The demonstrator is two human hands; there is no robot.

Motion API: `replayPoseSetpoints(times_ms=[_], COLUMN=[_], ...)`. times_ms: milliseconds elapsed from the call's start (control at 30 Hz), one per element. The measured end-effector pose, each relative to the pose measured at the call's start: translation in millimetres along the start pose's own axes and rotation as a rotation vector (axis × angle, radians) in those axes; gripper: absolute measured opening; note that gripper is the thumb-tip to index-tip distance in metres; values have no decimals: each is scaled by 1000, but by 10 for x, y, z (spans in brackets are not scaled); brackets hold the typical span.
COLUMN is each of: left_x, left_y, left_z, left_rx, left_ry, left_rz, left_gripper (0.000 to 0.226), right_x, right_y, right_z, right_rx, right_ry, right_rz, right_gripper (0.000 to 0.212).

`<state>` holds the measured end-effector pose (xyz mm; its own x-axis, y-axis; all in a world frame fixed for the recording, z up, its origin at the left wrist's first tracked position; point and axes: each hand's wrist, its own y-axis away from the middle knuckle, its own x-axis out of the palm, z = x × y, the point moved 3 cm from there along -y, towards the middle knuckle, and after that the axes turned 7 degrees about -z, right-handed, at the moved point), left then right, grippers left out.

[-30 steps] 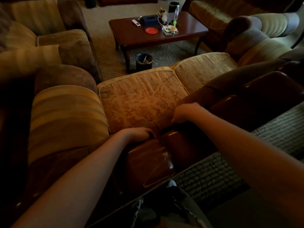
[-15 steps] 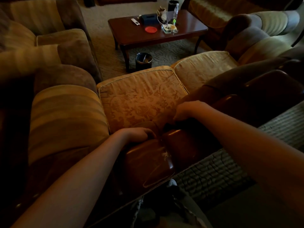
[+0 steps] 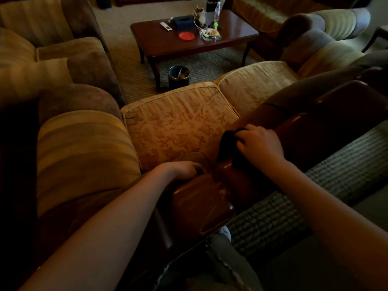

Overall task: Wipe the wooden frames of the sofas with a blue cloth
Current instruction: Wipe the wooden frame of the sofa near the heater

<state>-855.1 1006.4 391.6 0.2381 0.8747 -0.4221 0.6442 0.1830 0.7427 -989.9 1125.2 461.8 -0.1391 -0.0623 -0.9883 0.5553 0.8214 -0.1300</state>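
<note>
- Nearest the camera, the person's two bare forearms reached over the back of the sofa; a trousered leg and a pale shoe showed below the frame.
- Glossy wooden frame: the carved top rail of the sofa back, running from the lower centre up toward the right.
- Left hand: fingers curled over the front edge of the rail, gripping it as a brace, placed as it had been a second before.
- Right hand: it had moved up the rail to the right since the previous second and now pressed and clutched a dark cloth against the wood; the dim light left the cloth's blue colour unreadable. The shift suggested that the wiping stroke was advancing along the rail, with the darker stretch farther right probably yet to be done.
- Patterned seat cushion: beyond the rail, beside a striped cushion at left.
- Small dark bin: on the carpet ahead of the cushions.
- Coffee surface: farthest, carrying a red disc, a remote, a bottle and oddments.
</note>
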Motion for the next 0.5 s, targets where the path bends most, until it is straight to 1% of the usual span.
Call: replayPoseSetpoints(times_ms=[67, 167, 200, 267, 333, 400, 433, 500], left_x=[-6, 4, 7, 20, 23, 4, -13, -45], left_y=[-10, -11, 0, 21, 8, 4, -13, -24], left_z=[-7, -22, -31, -49, -63, -104, -136, -230], left_rx=[12, 32, 54, 96, 123, 151, 175, 224], left_ry=[-49, -85, -72, -52, -136, -270, -343, -449], left_rz=[-3, -10, -25, -62, -84, -106, -122, -178], left_gripper=[43, 42, 38, 33, 35, 36, 32, 24], right_x=[76, 119, 123, 138, 176, 195, 191, 135], right_y=[-9, 231, 411, 844, 1246, 1399, 1364, 1123], right_z=[159, 482, 527, 515, 431, 308, 236, 126], right_rx=[67, 62, 54, 88, 190, 281, 317, 420], right_ry=[24, -38, -81, -173, -233, -245, -231, -188], right_rz=[-44, -144, -218, -425, -602, -709, -719, -660], right_gripper=[26, 23, 21, 18, 17, 18, 18, 18])
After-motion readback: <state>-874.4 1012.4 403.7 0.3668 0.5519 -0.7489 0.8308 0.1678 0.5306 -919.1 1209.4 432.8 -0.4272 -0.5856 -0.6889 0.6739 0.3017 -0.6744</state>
